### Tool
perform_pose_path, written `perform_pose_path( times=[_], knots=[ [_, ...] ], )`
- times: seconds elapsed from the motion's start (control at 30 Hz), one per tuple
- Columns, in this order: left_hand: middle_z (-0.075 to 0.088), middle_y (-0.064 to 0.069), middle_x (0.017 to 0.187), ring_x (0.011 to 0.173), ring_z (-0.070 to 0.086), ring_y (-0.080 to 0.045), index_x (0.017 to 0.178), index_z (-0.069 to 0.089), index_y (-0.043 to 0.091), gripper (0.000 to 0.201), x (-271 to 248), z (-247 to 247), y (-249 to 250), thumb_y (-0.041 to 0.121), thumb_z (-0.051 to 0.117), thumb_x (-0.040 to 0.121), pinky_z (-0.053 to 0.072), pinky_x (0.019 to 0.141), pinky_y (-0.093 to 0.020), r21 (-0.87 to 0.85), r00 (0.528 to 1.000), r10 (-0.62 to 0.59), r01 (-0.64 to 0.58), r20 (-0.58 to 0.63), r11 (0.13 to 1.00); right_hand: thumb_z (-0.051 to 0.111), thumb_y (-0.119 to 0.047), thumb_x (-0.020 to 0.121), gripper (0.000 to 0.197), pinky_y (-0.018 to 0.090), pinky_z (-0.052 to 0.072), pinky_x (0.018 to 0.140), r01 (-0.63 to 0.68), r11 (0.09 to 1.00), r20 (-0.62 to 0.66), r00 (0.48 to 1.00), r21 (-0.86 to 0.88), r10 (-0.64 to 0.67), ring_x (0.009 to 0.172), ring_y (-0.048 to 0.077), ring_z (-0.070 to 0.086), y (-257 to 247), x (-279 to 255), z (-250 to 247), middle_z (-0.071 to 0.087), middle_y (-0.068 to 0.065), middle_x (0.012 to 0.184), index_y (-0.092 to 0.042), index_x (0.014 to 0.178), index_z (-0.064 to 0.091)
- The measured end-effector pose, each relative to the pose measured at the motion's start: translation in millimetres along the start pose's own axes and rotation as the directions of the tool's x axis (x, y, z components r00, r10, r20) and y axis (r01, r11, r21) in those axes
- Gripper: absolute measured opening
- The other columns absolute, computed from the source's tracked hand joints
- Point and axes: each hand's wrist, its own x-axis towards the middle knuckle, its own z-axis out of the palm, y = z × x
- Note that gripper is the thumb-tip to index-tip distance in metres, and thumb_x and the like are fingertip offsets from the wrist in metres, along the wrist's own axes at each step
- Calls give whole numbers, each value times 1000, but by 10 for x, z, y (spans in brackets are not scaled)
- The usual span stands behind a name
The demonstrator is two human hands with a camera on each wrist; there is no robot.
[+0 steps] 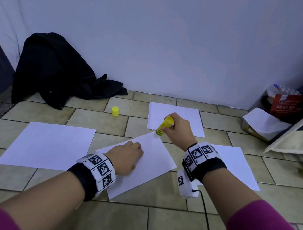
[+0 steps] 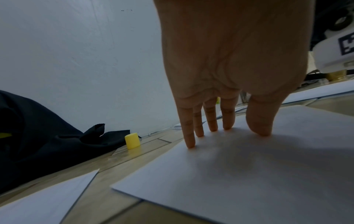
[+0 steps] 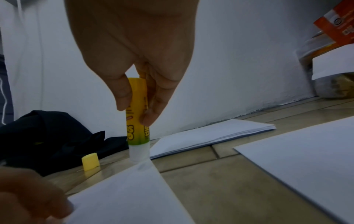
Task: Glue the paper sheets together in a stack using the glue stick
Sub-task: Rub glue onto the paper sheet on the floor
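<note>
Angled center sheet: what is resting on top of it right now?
On the angled sheet, the left hand presses down with straight fingers, and the glue stick, held by the right hand, touches its far corner. Whatever lies beneath the palm is hidden.

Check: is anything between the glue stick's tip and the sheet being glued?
Nothing visible. The right hand holds the uncapped glue stick with its tip on the far corner of the angled sheet; the cap lies apart.
</note>
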Motion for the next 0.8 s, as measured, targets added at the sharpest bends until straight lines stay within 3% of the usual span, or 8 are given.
perform_pose_path(
  times=[0.1,0.3,0.4,0.5,0.73,0.8],
  knots=[
    [26,-5,149,131,31,-25,143,34,13,52,18,19,-12,23,50,94,40,102,-41,-17,1000,-11,11,-7,1000,65,-10,87,27,17,39,51,-4,1000,31,1000,-19,5,66,12,51,-37,51,89,56,5,90,-10,113,56],
    [28,-4,147,131,31,-24,141,36,13,51,27,32,-29,24,52,93,42,100,-42,-44,1000,-21,21,-15,999,64,-10,88,28,28,42,65,23,994,116,993,-105,-11,79,23,53,-37,55,116,60,15,102,-10,115,53],
    [28,-4,147,131,31,-24,142,35,14,53,22,25,-31,24,52,94,42,100,-40,-39,1000,-20,20,-11,999,64,-12,89,30,27,43,60,40,986,158,987,-161,-14,81,24,53,-3,-20,19,59,13,102,-10,116,52],
    [29,-4,147,131,31,-24,143,34,14,53,26,17,-29,25,52,94,42,99,-39,-37,1000,-16,16,-4,999,65,-15,88,30,29,44,70,80,969,218,976,-234,-28,89,25,55,73,-147,-100,62,13,104,-10,115,53],
    [31,-3,145,129,33,-24,143,34,13,52,12,-39,-10,24,52,95,37,102,-35,-5,1000,-7,7,18,1000,68,-15,87,23,29,48,68,103,967,282,959,-232,-34,82,23,59,238,-458,-337,64,8,95,-15,106,55],
    [32,-5,144,128,34,-25,143,34,13,50,7,-61,-15,17,50,95,38,102,-35,13,999,-2,1,35,1000,69,-15,85,22,30,50,72,116,966,290,956,-232,-45,83,20,58,256,-512,-373,64,5,95,-18,103,56]
  ],
)
